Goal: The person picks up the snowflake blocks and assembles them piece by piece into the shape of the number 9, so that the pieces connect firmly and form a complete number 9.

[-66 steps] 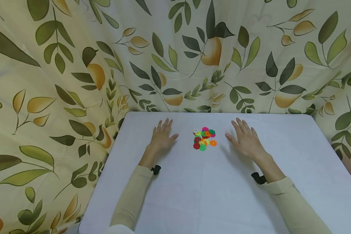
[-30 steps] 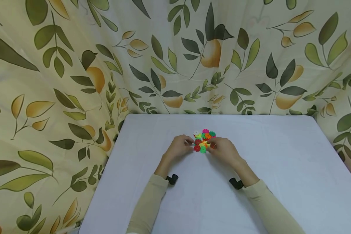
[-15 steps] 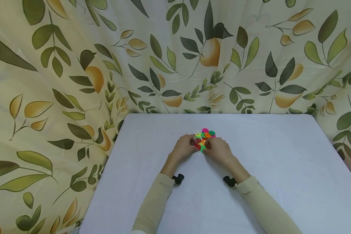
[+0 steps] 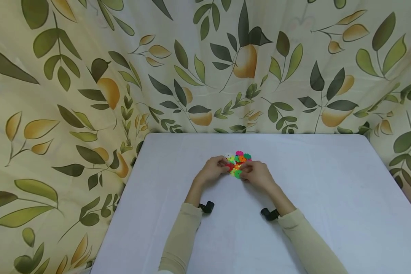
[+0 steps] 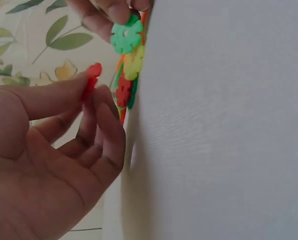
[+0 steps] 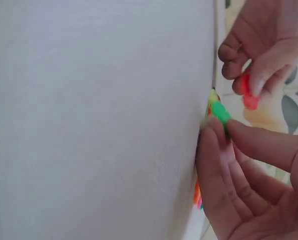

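My left hand point(image 4: 210, 170) pinches a red notched plastic disc point(image 5: 93, 71) between thumb and fingers, held edge-on in the left wrist view. Across from it, my right hand point(image 4: 259, 175) has a green notched disc point(image 6: 220, 112) between thumb and forefinger. Both hands are close together at the near side of a small pile of flower-shaped discs point(image 4: 241, 159), pink, orange, green, yellow, white and red. A yellow disc point(image 5: 134, 63) and a dark red one point(image 5: 123, 91) show behind the green disc. Fingers hide part of the pile.
A white-covered table point(image 4: 178, 148) lies under the hands and pile. Behind and to the left hangs a curtain point(image 4: 198, 91) printed with leaves and fruit. Each wrist wears a small black camera, such as the left wrist's camera point(image 4: 209, 207).
Both hands, earlier spread apart on either side of the pile, have come inward to it. The left now holds a red disc, the right a green one; both discs have risen slightly.
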A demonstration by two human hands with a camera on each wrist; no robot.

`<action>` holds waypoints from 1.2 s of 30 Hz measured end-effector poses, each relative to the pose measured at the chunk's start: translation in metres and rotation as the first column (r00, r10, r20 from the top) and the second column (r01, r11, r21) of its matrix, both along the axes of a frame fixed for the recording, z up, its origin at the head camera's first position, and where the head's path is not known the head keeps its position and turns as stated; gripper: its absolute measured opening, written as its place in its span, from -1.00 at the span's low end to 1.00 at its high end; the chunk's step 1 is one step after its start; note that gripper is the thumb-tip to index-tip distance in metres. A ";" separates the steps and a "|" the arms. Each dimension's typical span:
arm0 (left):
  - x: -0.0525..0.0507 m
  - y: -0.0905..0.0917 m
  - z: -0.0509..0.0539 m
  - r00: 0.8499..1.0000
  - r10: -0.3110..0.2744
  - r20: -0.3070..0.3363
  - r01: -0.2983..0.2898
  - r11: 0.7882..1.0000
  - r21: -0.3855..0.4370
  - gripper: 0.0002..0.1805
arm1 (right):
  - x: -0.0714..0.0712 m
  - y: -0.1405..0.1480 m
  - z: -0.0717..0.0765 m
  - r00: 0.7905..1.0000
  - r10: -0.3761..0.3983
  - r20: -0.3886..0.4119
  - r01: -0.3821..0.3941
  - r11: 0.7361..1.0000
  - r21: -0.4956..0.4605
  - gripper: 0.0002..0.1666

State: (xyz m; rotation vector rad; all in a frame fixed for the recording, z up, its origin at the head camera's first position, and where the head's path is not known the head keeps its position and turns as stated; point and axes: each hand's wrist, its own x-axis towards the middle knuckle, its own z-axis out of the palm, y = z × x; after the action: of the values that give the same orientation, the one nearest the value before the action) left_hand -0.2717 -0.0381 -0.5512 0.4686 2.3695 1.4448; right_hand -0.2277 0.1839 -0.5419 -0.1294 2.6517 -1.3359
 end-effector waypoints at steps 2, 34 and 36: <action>-0.002 -0.003 0.001 0.999 -0.006 0.043 0.002 0.997 0.084 -0.88 | 0.001 0.001 0.002 0.998 -0.034 -0.045 0.032 0.999 -0.032 -0.79; 0.000 -0.009 0.026 0.956 -0.096 0.279 -0.051 0.878 0.476 -0.89 | 0.003 -0.016 0.038 0.947 -0.053 -0.318 -0.061 0.939 -0.339 -0.80; 0.000 -0.008 0.026 0.955 -0.095 0.282 -0.054 0.876 0.479 -0.89 | 0.007 -0.017 0.046 0.951 -0.049 -0.307 -0.060 0.940 -0.337 -0.79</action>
State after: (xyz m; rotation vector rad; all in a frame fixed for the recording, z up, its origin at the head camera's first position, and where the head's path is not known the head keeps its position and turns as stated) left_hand -0.2714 -0.0463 -0.5252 0.3562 1.7547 1.9486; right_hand -0.2212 0.1668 -0.4964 -0.4254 2.6193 -1.9093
